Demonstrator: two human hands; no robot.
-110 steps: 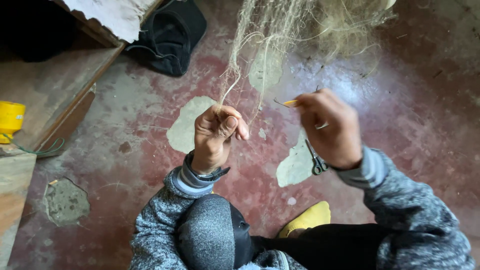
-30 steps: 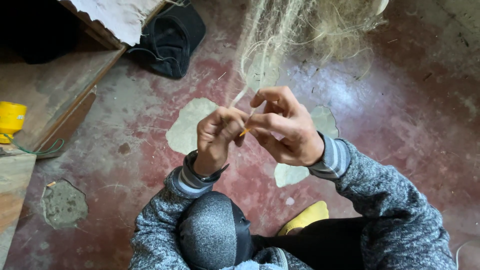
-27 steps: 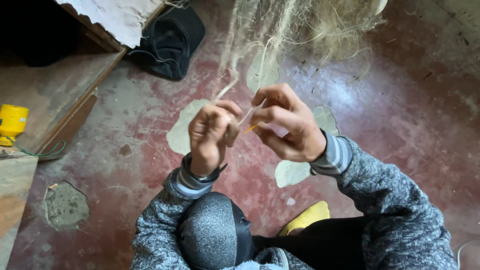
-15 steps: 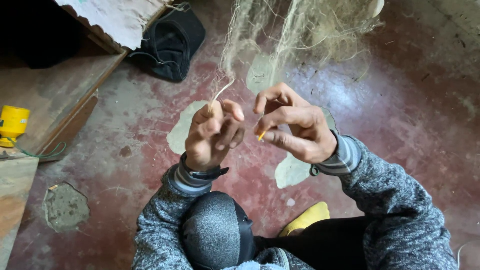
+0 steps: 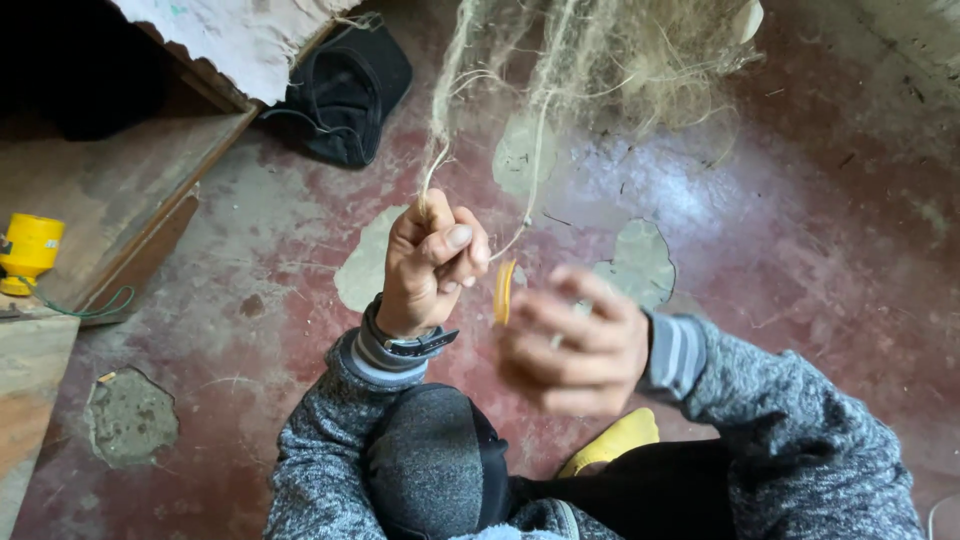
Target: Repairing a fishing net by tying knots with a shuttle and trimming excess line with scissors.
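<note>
A pale, tangled fishing net (image 5: 600, 60) hangs down from the top of the view. My left hand (image 5: 435, 260) pinches a bunched strand of the net (image 5: 435, 175) between thumb and fingers, held upright. My right hand (image 5: 570, 340) is blurred from motion, just right of and below the left one. It grips a small yellow netting needle (image 5: 503, 292), which stands upright between the two hands. A thin line (image 5: 535, 170) runs from the needle up into the net. My knee in dark grey cloth (image 5: 430, 470) sits below the hands.
A black bag (image 5: 345, 90) lies on the worn red floor at the upper left. A low wooden platform (image 5: 110, 190) at the left carries a yellow object (image 5: 30, 250) with a green cord. A yellow slipper (image 5: 615, 440) shows under my right arm.
My right hand has dropped down and away from the left hand, drawing the yellow needle and its line with it. The left hand keeps its pinch on the net strand.
</note>
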